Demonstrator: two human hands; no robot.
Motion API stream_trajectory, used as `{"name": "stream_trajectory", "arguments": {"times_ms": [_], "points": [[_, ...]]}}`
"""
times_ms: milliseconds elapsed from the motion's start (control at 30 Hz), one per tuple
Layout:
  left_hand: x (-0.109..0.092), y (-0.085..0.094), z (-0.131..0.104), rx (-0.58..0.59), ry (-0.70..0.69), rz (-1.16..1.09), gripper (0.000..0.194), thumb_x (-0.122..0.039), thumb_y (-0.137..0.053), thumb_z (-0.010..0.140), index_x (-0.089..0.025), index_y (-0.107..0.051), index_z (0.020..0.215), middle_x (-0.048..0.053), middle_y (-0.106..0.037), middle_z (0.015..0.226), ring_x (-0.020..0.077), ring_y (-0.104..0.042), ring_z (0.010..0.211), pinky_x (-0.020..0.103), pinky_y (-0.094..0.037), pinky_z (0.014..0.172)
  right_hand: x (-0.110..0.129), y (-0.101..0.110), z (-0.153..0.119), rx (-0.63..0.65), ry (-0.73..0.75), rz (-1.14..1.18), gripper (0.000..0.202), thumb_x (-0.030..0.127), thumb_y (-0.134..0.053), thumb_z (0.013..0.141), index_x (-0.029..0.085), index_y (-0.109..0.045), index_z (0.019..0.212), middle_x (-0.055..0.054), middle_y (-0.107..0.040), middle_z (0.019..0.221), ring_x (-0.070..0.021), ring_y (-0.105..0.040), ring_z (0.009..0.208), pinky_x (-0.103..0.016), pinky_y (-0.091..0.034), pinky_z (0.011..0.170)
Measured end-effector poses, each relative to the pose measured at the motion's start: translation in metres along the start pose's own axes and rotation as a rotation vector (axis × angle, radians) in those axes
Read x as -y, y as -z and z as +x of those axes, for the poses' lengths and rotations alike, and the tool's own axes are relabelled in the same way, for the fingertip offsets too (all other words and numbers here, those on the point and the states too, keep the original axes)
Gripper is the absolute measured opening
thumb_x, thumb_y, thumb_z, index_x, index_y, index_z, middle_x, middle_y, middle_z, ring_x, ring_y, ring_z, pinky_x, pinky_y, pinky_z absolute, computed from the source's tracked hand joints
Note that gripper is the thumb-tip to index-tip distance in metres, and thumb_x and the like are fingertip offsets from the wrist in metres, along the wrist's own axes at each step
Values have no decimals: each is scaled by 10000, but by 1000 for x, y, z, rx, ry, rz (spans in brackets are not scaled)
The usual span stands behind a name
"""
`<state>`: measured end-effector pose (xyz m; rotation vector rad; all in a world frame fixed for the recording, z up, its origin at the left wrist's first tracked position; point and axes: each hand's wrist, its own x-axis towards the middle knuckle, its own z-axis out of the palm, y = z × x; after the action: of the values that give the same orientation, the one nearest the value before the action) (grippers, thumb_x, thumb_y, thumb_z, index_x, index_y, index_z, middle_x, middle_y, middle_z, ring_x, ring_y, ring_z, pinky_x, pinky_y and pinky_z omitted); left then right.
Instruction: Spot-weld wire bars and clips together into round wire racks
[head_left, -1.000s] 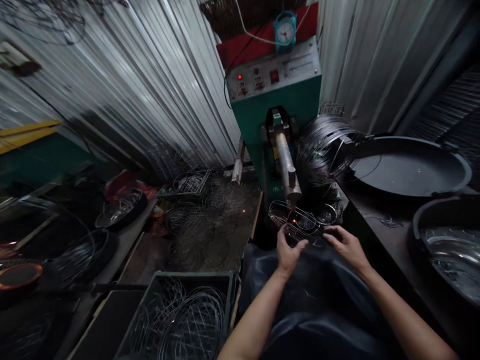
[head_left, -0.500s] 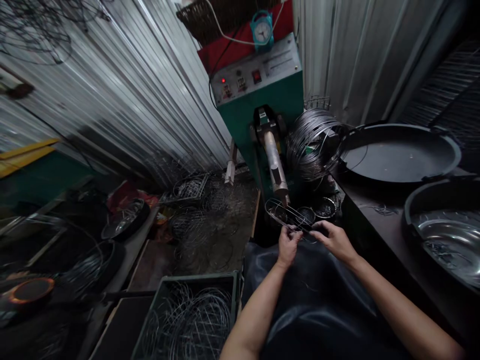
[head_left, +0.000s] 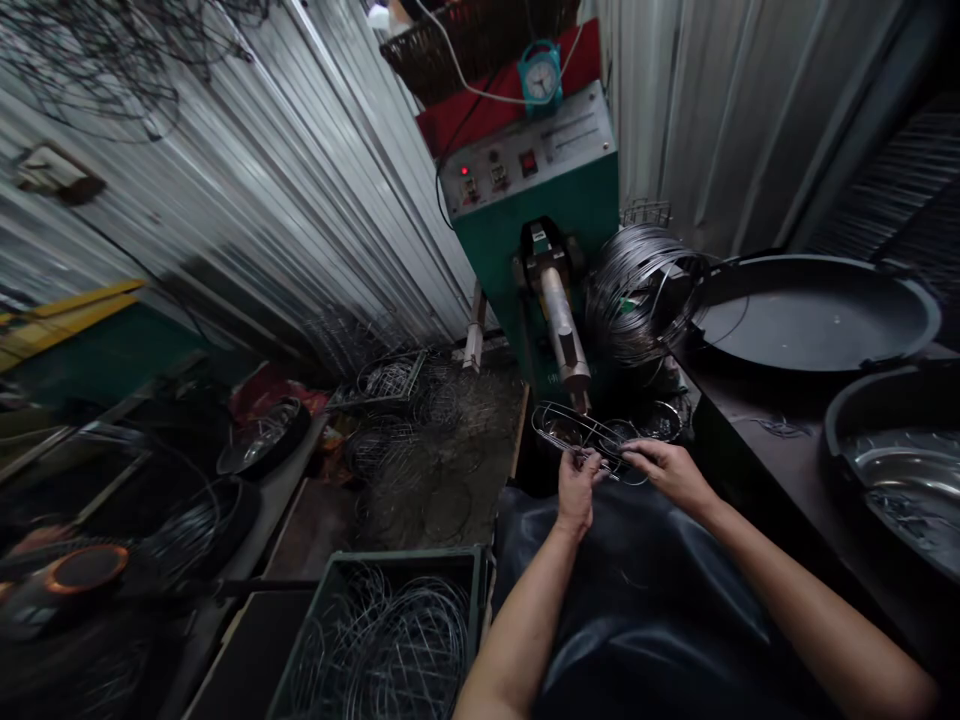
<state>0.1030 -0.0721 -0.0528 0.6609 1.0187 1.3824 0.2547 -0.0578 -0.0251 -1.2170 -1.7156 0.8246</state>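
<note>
Here both hands grip one wire basket (head_left: 581,436): the left hand (head_left: 577,492) pinches its near rim, the right hand (head_left: 670,470) steadies the other side. It sits just under the welder's metal arm (head_left: 564,335), likely so the tip meets the wires.

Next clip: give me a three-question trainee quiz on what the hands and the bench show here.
1. True or false: both hands hold the wire basket frame under the machine's metal arm.
2. Which lies right of the machine? A) wire coil B) green crate C) blue clock
3. Fill in: the crate at bottom left holds loose wire ____.

Key:
1. True: left hand and right hand both grip it.
2. A.
3. Rings.
</note>
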Motion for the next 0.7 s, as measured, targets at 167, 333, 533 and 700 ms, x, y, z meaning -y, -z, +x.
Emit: {"name": "stream_trajectory", "arguments": {"times_ms": [167, 333, 533, 700], "points": [[-2, 0, 9, -34, 18, -43, 420, -386, -750, 616, -173, -494, 873, 3, -560, 834, 113, -598, 718, 261, -492, 655, 3, -9, 13, -23, 2, -77, 258, 383, -496, 777, 228, -703, 776, -41, -721, 798, -222, -662, 766, -320, -504, 709], [-7, -3, 23, -25, 44, -75, 453, -389, -765, 590, -173, -477, 865, -6, -558, 783, 111, -593, 689, 264, -496, 646, 6, -10, 28, -69, -7, -151, 267, 375, -484, 779, 208, -690, 756, -52, -718, 787, -218, -659, 737, -305, -484, 674], [-10, -2, 24, -40, 89, -81, 468, -401, -776, 573, -177, -463, 838, -19, -545, 737, 106, -586, 645, 272, -497, 633, 5, -12, 32, -46, -15, -116, 263, 375, -494, 782, 203, -693, 766, -46, -716, 765, -207, -656, 722, -306, -498, 672], [-11, -1, 21, 12, 141, -158, 460, -402, -777, 582, -172, -482, 849, -7, -554, 756, 120, -596, 651, 318, -506, 681, -6, -10, 2, -257, 60, -20, 276, 392, -562, 773, 209, -675, 946, -77, -673, 1057, -239, -614, 997, -384, -467, 890]]}}
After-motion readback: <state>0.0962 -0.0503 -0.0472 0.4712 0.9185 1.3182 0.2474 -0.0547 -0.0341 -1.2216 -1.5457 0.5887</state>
